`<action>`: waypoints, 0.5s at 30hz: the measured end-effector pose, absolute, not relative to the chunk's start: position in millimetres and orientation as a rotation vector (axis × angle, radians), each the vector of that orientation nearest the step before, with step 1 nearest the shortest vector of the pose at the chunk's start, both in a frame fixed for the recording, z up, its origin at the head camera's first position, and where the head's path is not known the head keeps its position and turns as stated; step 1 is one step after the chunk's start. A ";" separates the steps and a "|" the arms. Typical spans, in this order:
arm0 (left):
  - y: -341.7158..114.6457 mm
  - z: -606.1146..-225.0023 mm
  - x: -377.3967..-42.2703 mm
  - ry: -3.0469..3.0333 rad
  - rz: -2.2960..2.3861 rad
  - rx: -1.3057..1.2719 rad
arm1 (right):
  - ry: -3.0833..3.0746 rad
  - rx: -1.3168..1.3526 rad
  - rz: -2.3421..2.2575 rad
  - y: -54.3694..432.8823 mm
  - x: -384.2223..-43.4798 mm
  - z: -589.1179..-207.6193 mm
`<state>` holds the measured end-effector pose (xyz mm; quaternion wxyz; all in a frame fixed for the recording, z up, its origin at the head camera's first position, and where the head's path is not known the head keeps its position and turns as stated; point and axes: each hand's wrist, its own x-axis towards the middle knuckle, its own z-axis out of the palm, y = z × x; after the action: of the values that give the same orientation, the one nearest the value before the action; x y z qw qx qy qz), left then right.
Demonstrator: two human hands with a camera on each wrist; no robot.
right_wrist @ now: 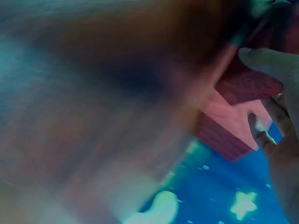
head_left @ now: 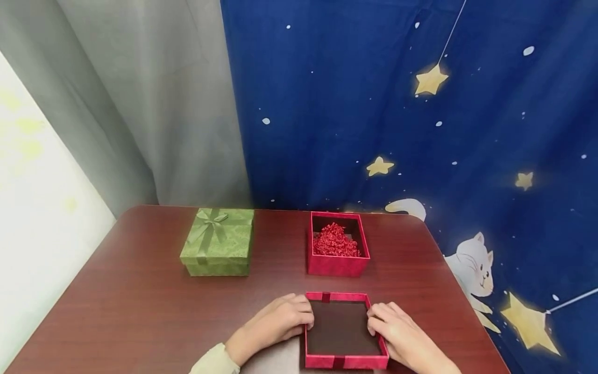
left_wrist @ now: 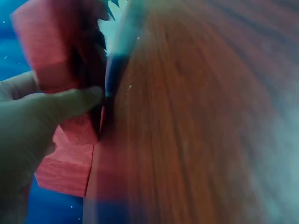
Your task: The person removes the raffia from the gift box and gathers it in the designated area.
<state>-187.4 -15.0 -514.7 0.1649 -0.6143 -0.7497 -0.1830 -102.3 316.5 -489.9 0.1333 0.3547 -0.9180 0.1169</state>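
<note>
Fingers of the left hand (head_left: 284, 319) and right hand (head_left: 397, 331) grip 2 opposite walls of the upturned red lid (head_left: 343, 328), on the near side of the open red box (head_left: 337, 266), whose red shreds (head_left: 334, 241) could spill if a forward swing of the lid bumps it.

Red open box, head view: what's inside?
A heap of red shredded filler, dark inner walls showing above it. Anything beneath the filler is covered; can't tell.
</note>
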 end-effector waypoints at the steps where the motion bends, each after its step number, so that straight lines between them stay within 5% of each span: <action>1: -13.9 -517.5 -188.1 -2.132 -0.507 -1.769 | -2.681 1.043 0.316 316.9 -101.7 -494.7; 15: -18.7 -515.6 -180.6 -2.118 -0.405 -1.765 | -2.623 1.152 0.270 320.2 -104.2 -510.1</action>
<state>-180.6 -18.7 -515.6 0.1764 -0.6233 -0.7482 -0.1432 -104.2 320.2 -510.1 0.1314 0.3969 -0.9036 0.0930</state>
